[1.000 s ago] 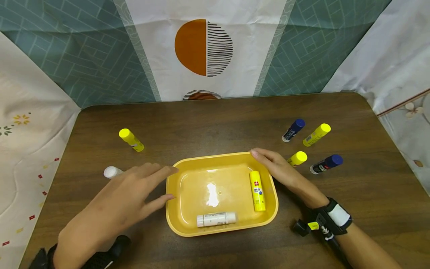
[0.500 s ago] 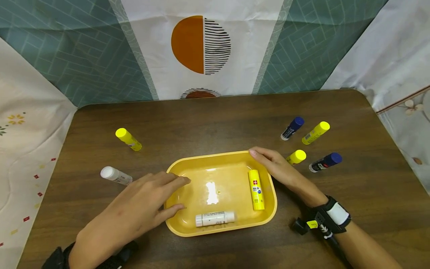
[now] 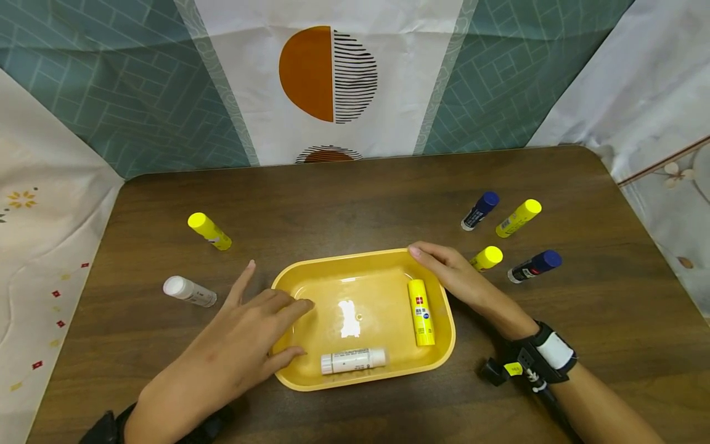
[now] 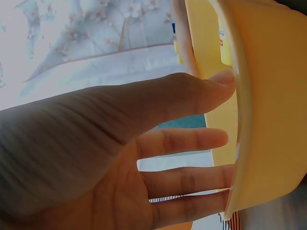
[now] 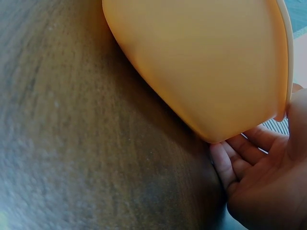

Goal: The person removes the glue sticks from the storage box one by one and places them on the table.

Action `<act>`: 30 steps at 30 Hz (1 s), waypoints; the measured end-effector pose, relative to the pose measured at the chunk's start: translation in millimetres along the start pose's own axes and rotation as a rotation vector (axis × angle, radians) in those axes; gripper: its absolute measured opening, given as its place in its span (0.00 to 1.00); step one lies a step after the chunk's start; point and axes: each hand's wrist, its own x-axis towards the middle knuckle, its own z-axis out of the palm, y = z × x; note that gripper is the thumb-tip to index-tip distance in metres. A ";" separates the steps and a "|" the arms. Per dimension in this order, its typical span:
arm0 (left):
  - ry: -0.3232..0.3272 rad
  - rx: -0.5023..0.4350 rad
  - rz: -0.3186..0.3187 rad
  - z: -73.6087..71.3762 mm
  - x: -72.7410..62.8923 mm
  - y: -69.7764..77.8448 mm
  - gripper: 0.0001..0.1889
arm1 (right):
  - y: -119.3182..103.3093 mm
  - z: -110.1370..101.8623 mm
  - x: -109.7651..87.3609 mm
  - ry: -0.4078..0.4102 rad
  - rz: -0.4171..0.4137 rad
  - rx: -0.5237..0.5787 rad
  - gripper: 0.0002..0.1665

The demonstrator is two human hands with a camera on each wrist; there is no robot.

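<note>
A yellow plastic tray (image 3: 327, 311) sits at the middle of the table's near part. Inside it lie a yellow glue stick (image 3: 421, 312) along the right side and a white glue stick (image 3: 352, 361) along the near side. My right hand (image 3: 452, 271) grips the far right corner, thumb at the rim and fingers (image 5: 249, 151) against the outer wall. Spread fingers of my left hand (image 3: 238, 336) reach over the left rim, holding nothing; in the left wrist view the thumb (image 4: 201, 93) overlaps the rim. Left of the tray lies another white glue stick (image 3: 190, 291).
A yellow glue stick (image 3: 209, 231) lies at the far left of the wooden table (image 3: 344, 203). Right of the tray are two blue-capped glue sticks (image 3: 479, 211) and two more yellow ones (image 3: 518, 219). A patterned cloth (image 3: 410, 74) hangs behind the table.
My left hand has moved right, from left of the tray to over its left rim, and one finger now sticks up. The white glue stick on the left came into full view. The right hand stayed.
</note>
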 end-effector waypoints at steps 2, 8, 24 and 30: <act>-0.001 0.006 0.005 -0.1 0.3 1.0 0.32 | 0.2 0.0 0.1 -0.003 -0.003 0.004 0.29; -0.034 -0.016 -0.011 0.1 2.2 5.8 0.31 | -0.4 -0.5 0.1 0.006 -0.004 -0.005 0.29; -0.039 -0.013 0.015 9.8 7.1 17.3 0.28 | 2.4 -1.9 1.3 0.008 -0.013 -0.028 0.29; -0.070 0.008 0.029 14.6 8.9 19.5 0.28 | 2.9 -1.5 1.7 0.011 -0.012 -0.034 0.29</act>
